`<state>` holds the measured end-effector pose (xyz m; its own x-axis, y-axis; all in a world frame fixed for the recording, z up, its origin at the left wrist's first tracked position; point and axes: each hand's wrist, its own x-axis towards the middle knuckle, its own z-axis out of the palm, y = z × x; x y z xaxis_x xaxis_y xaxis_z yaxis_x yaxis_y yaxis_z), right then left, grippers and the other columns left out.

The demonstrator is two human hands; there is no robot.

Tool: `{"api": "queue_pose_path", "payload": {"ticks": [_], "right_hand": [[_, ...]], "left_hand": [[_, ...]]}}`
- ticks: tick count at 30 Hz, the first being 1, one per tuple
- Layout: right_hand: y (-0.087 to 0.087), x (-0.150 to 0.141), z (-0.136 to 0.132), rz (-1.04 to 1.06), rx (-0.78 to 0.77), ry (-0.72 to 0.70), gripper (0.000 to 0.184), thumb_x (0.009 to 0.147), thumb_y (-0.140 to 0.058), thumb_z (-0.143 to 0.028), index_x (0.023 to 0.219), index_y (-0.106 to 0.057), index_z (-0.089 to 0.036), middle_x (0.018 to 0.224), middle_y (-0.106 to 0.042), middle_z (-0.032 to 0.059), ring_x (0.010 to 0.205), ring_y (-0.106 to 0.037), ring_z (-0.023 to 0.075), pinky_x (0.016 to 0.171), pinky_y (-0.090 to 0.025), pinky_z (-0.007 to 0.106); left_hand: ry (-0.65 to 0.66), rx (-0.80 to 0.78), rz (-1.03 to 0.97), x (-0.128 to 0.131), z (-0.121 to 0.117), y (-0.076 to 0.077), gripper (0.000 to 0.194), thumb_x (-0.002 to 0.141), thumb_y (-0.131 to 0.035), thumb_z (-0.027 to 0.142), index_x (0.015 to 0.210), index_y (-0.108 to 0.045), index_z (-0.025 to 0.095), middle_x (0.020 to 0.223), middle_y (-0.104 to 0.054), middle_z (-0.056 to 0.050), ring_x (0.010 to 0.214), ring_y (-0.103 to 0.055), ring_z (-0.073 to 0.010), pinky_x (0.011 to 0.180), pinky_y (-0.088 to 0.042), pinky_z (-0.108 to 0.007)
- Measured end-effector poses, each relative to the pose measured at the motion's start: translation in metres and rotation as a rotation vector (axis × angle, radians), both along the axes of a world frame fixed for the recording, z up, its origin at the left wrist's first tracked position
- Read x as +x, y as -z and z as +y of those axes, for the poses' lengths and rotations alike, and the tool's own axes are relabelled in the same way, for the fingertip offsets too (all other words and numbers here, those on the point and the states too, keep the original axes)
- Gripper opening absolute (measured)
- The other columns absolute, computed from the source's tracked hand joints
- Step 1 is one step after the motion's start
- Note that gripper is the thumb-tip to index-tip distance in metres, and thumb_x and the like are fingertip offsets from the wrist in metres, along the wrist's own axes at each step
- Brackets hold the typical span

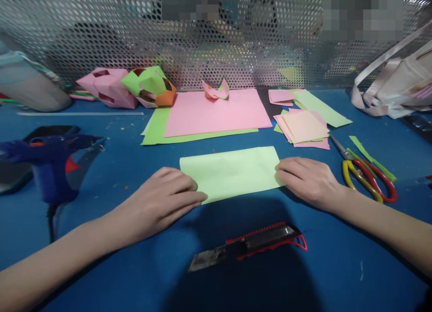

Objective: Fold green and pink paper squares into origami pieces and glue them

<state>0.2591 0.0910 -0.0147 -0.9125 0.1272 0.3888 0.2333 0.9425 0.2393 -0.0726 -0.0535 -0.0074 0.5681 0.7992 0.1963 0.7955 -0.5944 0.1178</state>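
A light green sheet of paper (236, 175), folded over into a long strip, lies on the blue table in front of me. My left hand (165, 197) has its fingers pressed together on the paper's lower left corner. At the opposite end, my right hand (310, 179) grips the right edge, with its thumb hidden. Nearer to me than the paper rests a red and black box cutter (248, 244), its blade out and pointing left. Scissors (366, 172) with red and yellow handles lie just beyond my right wrist.
On the left stands a blue glue gun (50, 168), partly over a dark phone. Pink sheets (216, 116) and cut paper squares (303, 127) lie farther back. Folded paper shapes (110, 87) sit along the perforated metal screen (135, 37). A bag (401, 78) is at the far right.
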Motion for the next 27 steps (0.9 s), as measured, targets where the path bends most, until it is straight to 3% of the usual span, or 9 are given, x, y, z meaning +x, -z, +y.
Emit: {"api": "queue_pose_path", "payload": {"ticks": [3, 6, 8, 11, 15, 18, 21, 23, 27], "right_hand": [[-0.003, -0.004, -0.001, 0.010, 0.081, -0.008, 0.019, 0.089, -0.048, -0.010, 0.090, -0.065, -0.018, 0.097, -0.068, 0.0063, 0.094, -0.056, 0.0215, 0.073, -0.043, 0.033], [-0.003, -0.007, 0.001, -0.010, 0.060, -0.004, 0.022, 0.090, -0.046, -0.009, 0.089, -0.065, -0.018, 0.089, -0.067, 0.0058, 0.084, -0.055, 0.0190, 0.074, -0.040, 0.035], [-0.001, -0.009, 0.002, -0.010, 0.007, 0.024, 0.025, 0.091, -0.042, -0.007, 0.087, -0.065, -0.016, 0.086, -0.066, 0.0059, 0.079, -0.055, 0.0172, 0.074, -0.039, 0.034], [0.001, -0.010, 0.004, -0.008, -0.026, 0.041, 0.027, 0.091, -0.040, -0.005, 0.086, -0.065, -0.015, 0.087, -0.066, 0.0065, 0.077, -0.055, 0.0163, 0.076, -0.039, 0.034], [0.000, -0.008, 0.007, -0.063, 0.003, 0.065, 0.027, 0.091, -0.040, -0.006, 0.088, -0.064, -0.016, 0.086, -0.066, 0.0071, 0.077, -0.056, 0.0177, 0.076, -0.040, 0.035], [-0.006, -0.004, 0.010, -0.135, -0.019, 0.097, 0.026, 0.090, -0.040, -0.006, 0.091, -0.064, -0.016, 0.090, -0.066, 0.0082, 0.080, -0.057, 0.0206, 0.078, -0.043, 0.039], [-0.020, -0.007, 0.001, -0.083, -0.123, 0.120, 0.030, 0.087, -0.040, -0.006, 0.104, -0.062, -0.016, 0.109, -0.063, 0.0126, 0.100, -0.057, 0.0263, 0.086, -0.045, 0.044], [-0.031, -0.017, -0.015, 0.030, -0.225, 0.084, 0.034, 0.087, -0.041, -0.007, 0.115, -0.059, -0.015, 0.119, -0.059, 0.0152, 0.109, -0.054, 0.0273, 0.093, -0.046, 0.046], [-0.042, -0.046, -0.044, -0.047, -0.544, -0.203, 0.048, 0.084, -0.041, -0.008, 0.130, -0.050, -0.020, 0.128, -0.056, 0.0104, 0.118, -0.052, 0.0199, 0.098, -0.048, 0.035]], "left_hand": [[0.002, 0.050, 0.146, 0.005, -0.003, -0.003, 0.035, 0.094, -0.037, 0.011, 0.117, -0.059, 0.027, 0.083, -0.061, -0.003, 0.075, -0.054, -0.0175, 0.080, -0.036, -0.040], [0.030, 0.044, 0.177, 0.013, -0.005, -0.006, 0.038, 0.095, -0.030, 0.008, 0.118, -0.057, 0.023, 0.084, -0.062, -0.004, 0.077, -0.054, -0.0186, 0.079, -0.038, -0.039], [-0.011, -0.052, 0.129, 0.021, -0.007, -0.006, 0.031, 0.098, -0.029, 0.016, 0.106, -0.059, 0.020, 0.082, -0.061, -0.004, 0.075, -0.055, -0.0178, 0.072, -0.041, -0.033], [-0.192, -0.209, 0.069, 0.034, -0.008, -0.002, 0.028, 0.100, -0.032, 0.025, 0.085, -0.055, 0.019, 0.069, -0.054, 0.001, 0.060, -0.051, -0.0132, 0.058, -0.038, -0.026], [-0.258, -0.075, 0.156, 0.045, -0.007, 0.003, 0.032, 0.100, -0.035, 0.035, 0.078, -0.053, 0.019, 0.060, -0.048, 0.002, 0.055, -0.050, -0.0143, 0.056, -0.035, -0.027], [-0.201, 0.065, 0.240, 0.046, -0.008, 0.003, 0.021, 0.098, -0.037, 0.026, 0.098, -0.057, 0.020, 0.074, -0.060, -0.001, 0.058, -0.052, -0.0145, 0.058, -0.038, -0.028], [-0.026, 0.160, 0.362, 0.044, -0.011, 0.001, 0.035, 0.088, -0.043, 0.009, 0.120, -0.051, 0.022, 0.107, -0.063, -0.005, 0.071, -0.056, -0.0161, 0.062, -0.040, -0.030], [-0.003, 0.164, 0.398, 0.043, -0.013, 0.001, 0.043, 0.085, -0.046, 0.006, 0.126, -0.047, 0.020, 0.115, -0.061, -0.007, 0.078, -0.057, -0.0177, 0.065, -0.041, -0.031], [-0.041, 0.174, 0.355, 0.042, -0.015, 0.004, 0.038, 0.089, -0.048, 0.012, 0.125, -0.047, 0.022, 0.118, -0.058, -0.007, 0.079, -0.055, -0.0164, 0.066, -0.042, -0.031]]}}
